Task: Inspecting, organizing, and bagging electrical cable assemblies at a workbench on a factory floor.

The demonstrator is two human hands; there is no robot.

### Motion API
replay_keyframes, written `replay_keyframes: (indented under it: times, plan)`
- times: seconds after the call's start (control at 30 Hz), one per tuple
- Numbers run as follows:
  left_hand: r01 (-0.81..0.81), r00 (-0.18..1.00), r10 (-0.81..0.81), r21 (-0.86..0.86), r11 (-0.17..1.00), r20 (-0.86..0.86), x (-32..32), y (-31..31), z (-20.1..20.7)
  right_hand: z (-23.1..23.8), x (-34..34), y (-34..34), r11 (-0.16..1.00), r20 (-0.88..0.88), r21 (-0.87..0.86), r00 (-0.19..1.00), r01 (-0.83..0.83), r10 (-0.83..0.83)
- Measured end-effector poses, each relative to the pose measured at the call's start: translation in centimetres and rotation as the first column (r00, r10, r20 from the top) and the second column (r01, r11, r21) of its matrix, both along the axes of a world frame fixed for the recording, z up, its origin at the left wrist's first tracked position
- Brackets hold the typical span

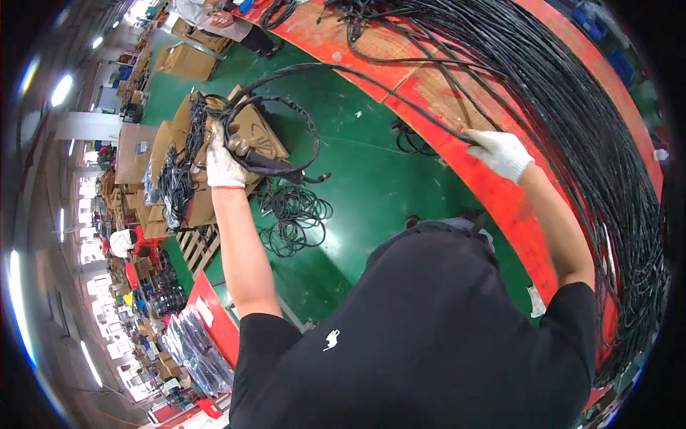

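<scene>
Coiling work is what the frame shows: the left hand, in a white glove, is closed around a small loop of black cable held out over the green floor, while the right hand, also gloved, pinches the same cable's running length where it comes off the red workbench. A large bundle of black cables lies draped along that bench to the right. To wind well, I judge the right hand should feed with light, even tension — enough to keep the strand from sagging — and the left should lay each turn beside the others, matched in size, without twisting. Snagging on the loose coil on the floor or on the cardboard boxes below seems the main risk.
</scene>
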State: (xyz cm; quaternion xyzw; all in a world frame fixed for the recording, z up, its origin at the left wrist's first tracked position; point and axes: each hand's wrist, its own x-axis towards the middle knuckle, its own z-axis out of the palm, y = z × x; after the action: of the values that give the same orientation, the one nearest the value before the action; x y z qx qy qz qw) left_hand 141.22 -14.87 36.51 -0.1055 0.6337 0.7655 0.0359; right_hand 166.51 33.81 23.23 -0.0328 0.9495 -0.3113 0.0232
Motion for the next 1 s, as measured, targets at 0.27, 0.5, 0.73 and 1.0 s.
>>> replay_keyframes:
  times: [0.27,0.5,0.73,1.0]
  plan:
    - [-0.01,1.0,0.013,-0.183,0.983,0.018,-2.6,1.7,-3.3,5.5,-10.8,-16.6,0.831,0.194,0.282,0.877,-0.479,0.44]
    - [0.352,0.919,-0.394,-0.424,0.835,-0.015,-4.7,6.8,-10.4,6.0,-18.3,-19.0,0.837,0.036,0.039,0.838,-0.546,0.545]
    - [0.706,0.703,-0.671,-0.118,0.698,0.237,-7.8,15.0,-15.7,3.3,-26.8,-15.0,0.976,-0.057,-0.043,0.975,-0.215,0.213]
    - [0.953,0.275,-0.854,-0.245,0.18,0.443,-15.2,18.5,-10.9,0.9,-32.6,-8.7,0.934,0.055,-0.269,0.964,-0.236,0.259]
